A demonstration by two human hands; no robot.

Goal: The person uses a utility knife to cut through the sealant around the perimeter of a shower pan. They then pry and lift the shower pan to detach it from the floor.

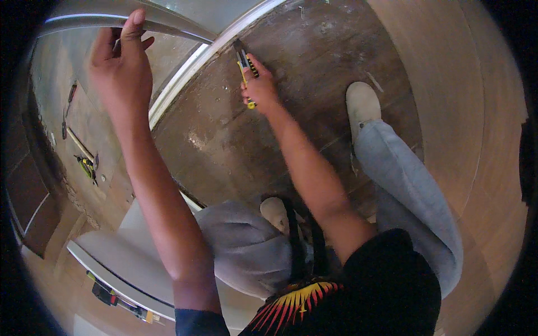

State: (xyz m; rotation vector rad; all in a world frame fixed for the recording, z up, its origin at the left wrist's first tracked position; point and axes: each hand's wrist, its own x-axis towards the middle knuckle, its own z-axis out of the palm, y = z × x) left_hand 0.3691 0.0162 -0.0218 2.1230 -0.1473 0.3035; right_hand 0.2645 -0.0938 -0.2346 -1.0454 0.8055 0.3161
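My left hand is raised at the upper left, its thumb and fingers closed around the shiny metal edge of a panel. In my right hand is a yellow and black utility knife, gripped by its handle. Its dark tip points away from me and lies close to the dirty seam beside a white sill strip. Whether the tip touches the seam, I cannot tell. The panel's lower corner meets this strip just left of the knife.
Stained brown floor lies under my shoes. Left of the sill are a screwdriver, a wooden-handled tool and yellow-green-handled pliers. A white panel stands at lower left, with more tools beyond its edge.
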